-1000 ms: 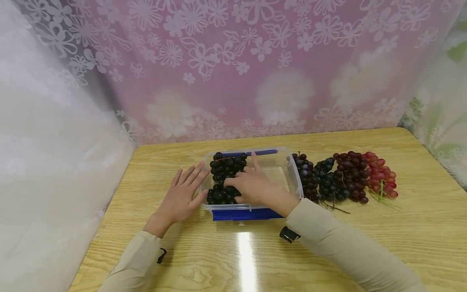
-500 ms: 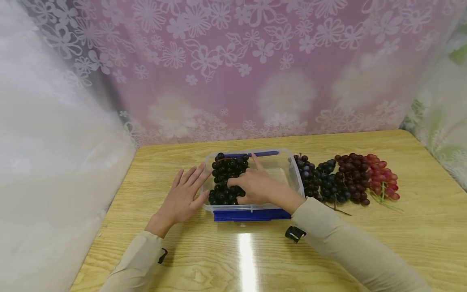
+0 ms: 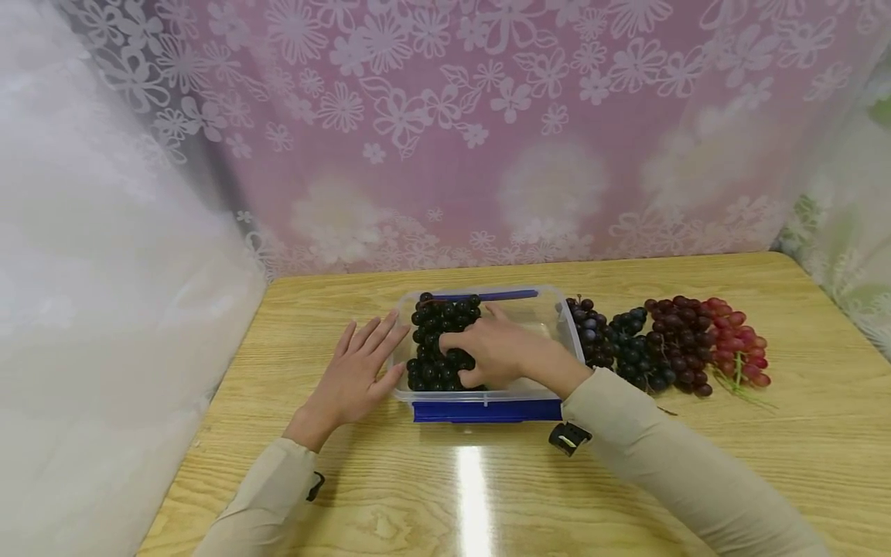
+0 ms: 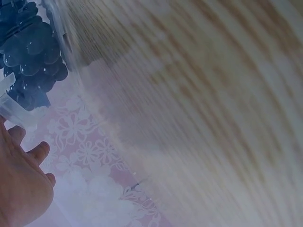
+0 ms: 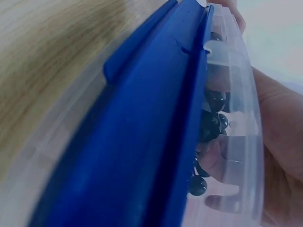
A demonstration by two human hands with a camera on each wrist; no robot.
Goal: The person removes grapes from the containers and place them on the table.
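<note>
A clear plastic container with blue clip latches stands on the table, black grapes filling its left part. My right hand reaches inside over the right wall, its thumb and a finger curled on the grapes from the right. Through the clear wall in the right wrist view, fingertips show against the grapes, beside the near blue latch. My left hand lies with straight, spread fingers, tips at the container's left wall. In the left wrist view, grapes appear through that wall above the left hand.
To the container's right lie several more bunches: purple-black grapes, blue-black grapes, dark red grapes and red grapes with green stems. A pink floral curtain hangs behind the wooden table.
The right hand's extended finger has bent and drawn back from the far rim, while the hand stays at the grapes. The left hand keeps its place at the left wall. The view has shifted slightly.
</note>
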